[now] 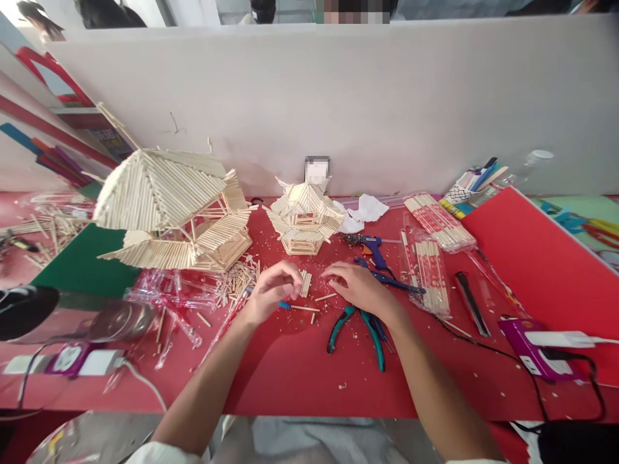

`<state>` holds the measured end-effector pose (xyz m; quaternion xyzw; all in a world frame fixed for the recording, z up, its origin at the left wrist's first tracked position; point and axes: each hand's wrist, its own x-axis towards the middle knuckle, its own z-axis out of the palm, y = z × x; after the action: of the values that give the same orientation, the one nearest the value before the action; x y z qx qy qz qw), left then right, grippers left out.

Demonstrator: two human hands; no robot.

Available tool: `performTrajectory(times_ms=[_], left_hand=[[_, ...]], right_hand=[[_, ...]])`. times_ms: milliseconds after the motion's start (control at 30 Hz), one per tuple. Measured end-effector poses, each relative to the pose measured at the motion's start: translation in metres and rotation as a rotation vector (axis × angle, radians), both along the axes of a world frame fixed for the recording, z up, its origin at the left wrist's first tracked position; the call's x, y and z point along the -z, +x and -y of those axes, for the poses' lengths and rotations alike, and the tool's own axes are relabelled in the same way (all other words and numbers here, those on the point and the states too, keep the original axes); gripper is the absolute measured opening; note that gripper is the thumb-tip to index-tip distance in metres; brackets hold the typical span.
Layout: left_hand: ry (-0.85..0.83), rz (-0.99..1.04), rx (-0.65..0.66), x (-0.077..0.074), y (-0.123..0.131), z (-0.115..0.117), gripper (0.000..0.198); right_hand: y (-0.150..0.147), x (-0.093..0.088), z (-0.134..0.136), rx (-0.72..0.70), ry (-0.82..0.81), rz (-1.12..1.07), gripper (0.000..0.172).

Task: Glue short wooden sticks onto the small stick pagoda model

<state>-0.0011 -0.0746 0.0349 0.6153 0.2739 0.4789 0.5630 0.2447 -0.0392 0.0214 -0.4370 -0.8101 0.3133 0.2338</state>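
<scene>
My left hand (276,291) hovers over the red table with its fingers loosely curved and nothing visible in them. Just beside its fingertips lies a small panel of short wooden sticks (306,283); whether they touch is unclear. My right hand (356,285) is open, fingers apart and bent down, to the right of that panel. Below it lie green-handled pliers (374,338), partly covered by my hand and wrist. Loose stick pieces (304,308) lie between my hands. Behind them stands a small pavilion model made of sticks (305,216).
A larger stick pavilion (164,193) stands at left above stick offcuts (239,280) and plastic wrappers (174,293). At right are a blue glue gun (374,250), packs of chopsticks (432,277), a black cutter (471,303), and a purple power strip (534,351) with cables. A white partition (309,96) borders the back.
</scene>
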Motion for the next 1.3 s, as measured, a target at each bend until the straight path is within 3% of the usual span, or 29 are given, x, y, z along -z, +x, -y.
performTrajectory(times_ms=[67,167,300,600,800,1067,1300], left_hand=[[0.265,-0.298,-0.067,0.001,-0.002,0.001,0.021],[0.648,-0.656,-0.114,0.003,-0.004,0.0,0.04],[0.879,-0.76,-0.116,0.007,0.0,-0.001,0.06],[0.881,-0.694,-0.04,0.013,0.006,-0.001,0.08],[0.924,-0.711,-0.095,0.011,0.007,-0.003,0.086],[0.943,-0.743,-0.137,0.008,0.006,-0.002,0.075],[0.928,-0.777,-0.121,0.005,0.005,-0.001,0.069]], right_hand=[[-0.002,-0.01,0.006,-0.003,-0.036,-0.082,0.02],[-0.005,-0.028,0.017,-0.031,-0.21,-0.334,0.021],[-0.009,-0.039,0.03,0.012,-0.206,-0.574,0.015],[-0.01,-0.038,0.037,0.059,-0.131,-0.611,0.012],[-0.014,-0.04,0.038,0.039,-0.049,-0.671,0.014],[-0.016,-0.036,0.033,-0.077,0.368,-0.589,0.03],[-0.014,-0.028,0.032,-0.094,0.508,-0.467,0.033]])
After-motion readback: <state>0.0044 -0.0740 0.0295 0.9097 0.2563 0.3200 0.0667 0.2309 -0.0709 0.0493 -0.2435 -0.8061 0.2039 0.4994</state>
